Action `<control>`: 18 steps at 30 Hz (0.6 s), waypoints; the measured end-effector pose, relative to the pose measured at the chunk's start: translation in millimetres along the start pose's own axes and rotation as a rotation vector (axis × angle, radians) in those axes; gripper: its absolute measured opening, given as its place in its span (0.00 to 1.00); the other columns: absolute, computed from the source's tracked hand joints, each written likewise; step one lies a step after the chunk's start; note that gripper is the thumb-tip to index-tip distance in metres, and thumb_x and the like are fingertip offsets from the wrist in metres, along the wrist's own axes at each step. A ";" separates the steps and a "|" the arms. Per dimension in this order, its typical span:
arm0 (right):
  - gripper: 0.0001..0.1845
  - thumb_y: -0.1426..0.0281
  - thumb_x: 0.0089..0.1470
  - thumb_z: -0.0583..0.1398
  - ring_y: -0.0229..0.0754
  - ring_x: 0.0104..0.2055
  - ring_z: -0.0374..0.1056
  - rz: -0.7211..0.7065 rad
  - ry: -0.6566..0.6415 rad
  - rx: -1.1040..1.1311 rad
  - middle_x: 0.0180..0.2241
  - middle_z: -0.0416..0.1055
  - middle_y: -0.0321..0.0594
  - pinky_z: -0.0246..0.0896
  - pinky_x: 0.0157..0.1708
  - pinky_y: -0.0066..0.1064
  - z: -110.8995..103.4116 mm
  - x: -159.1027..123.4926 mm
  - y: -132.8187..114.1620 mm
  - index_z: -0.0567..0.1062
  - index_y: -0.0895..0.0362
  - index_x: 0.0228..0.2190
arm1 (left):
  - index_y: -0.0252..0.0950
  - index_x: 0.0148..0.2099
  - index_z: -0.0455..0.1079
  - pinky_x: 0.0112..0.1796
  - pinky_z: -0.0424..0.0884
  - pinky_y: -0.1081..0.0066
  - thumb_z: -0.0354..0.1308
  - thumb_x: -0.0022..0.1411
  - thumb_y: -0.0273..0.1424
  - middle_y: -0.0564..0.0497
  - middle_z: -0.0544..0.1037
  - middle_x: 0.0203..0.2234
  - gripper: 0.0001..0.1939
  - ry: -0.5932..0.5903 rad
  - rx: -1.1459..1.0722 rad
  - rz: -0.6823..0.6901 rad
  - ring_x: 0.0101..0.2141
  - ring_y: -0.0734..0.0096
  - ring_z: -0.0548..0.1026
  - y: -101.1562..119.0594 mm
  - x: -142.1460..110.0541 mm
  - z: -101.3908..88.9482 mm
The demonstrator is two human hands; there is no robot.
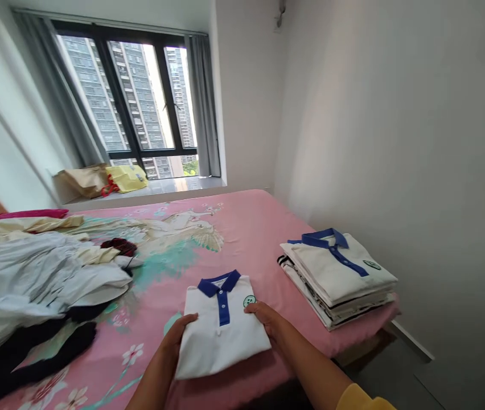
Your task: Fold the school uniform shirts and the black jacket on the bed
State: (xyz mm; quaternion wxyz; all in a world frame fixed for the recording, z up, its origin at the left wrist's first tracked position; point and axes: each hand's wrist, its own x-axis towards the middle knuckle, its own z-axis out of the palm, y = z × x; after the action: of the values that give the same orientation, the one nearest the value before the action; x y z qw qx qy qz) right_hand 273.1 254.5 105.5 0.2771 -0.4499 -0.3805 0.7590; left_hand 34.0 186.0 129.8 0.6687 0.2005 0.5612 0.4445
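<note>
A: How are the hands set, the left hand (177, 332) and the right hand (268, 319)?

B: Both are partly closed on the folded shirt (204, 350), one at each side. The thumbs (190, 317) are laid on top; the fingers are hidden beneath, so their curl cannot be told.

A: And how is the folded shirt turned?

B: Its collar (231, 279) is pointed away, toward the window (140, 97), and its hem (225, 364) is kept on the near side. The collar-to-hem line is thus flanked by the two hands.

A: What is placed to the side?

B: The stack of shirts (340, 267) is set to the right and slightly farther off, at the right side of the bed (246, 228). A strip of bed is left between, and the right hand is the nearer one.

A: Is the folded shirt supported by the bed?

B: It is held between the hands at the near edge; whether the bed is touched cannot be told. The heap of clothes (41, 279) is spread well apart, on the left.
</note>
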 end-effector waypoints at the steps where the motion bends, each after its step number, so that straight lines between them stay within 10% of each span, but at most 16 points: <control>1: 0.15 0.73 0.35 0.55 0.41 0.25 0.68 -0.002 -0.031 0.030 0.23 0.71 0.40 0.66 0.29 0.33 -1.9 -4.1 -7.2 0.69 0.60 0.31 | 0.29 0.43 0.70 0.31 0.76 0.60 0.61 0.47 0.34 0.44 0.79 0.23 0.20 -0.018 -0.044 -0.019 0.30 0.51 0.79 1.6 -3.4 3.4; 9: 0.21 0.74 0.33 0.60 0.40 0.28 0.69 -0.158 -0.247 0.094 0.30 0.74 0.41 0.64 0.31 0.31 -53.9 -74.1 -88.0 0.72 0.61 0.36 | 0.31 0.51 0.67 0.35 0.75 0.50 0.60 0.45 0.39 0.42 0.80 0.30 0.31 0.015 -0.198 -0.100 0.36 0.42 0.77 8.5 -45.2 77.4; 18: 0.28 0.73 0.36 0.64 0.43 0.35 0.70 -0.488 -0.146 -0.059 0.38 0.74 0.42 0.66 0.37 0.35 -190.9 -170.9 -245.2 0.70 0.60 0.44 | 0.34 0.54 0.63 0.40 0.74 0.58 0.66 0.38 0.31 0.44 0.79 0.38 0.37 -0.311 -0.007 0.328 0.42 0.46 0.75 80.5 -45.0 271.8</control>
State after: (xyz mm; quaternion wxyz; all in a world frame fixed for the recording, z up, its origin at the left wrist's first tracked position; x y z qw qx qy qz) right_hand 538.4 323.3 330.5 0.4106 -0.2967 -0.5187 0.6887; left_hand 257.9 254.1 296.0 0.6665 0.3529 0.4097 0.5132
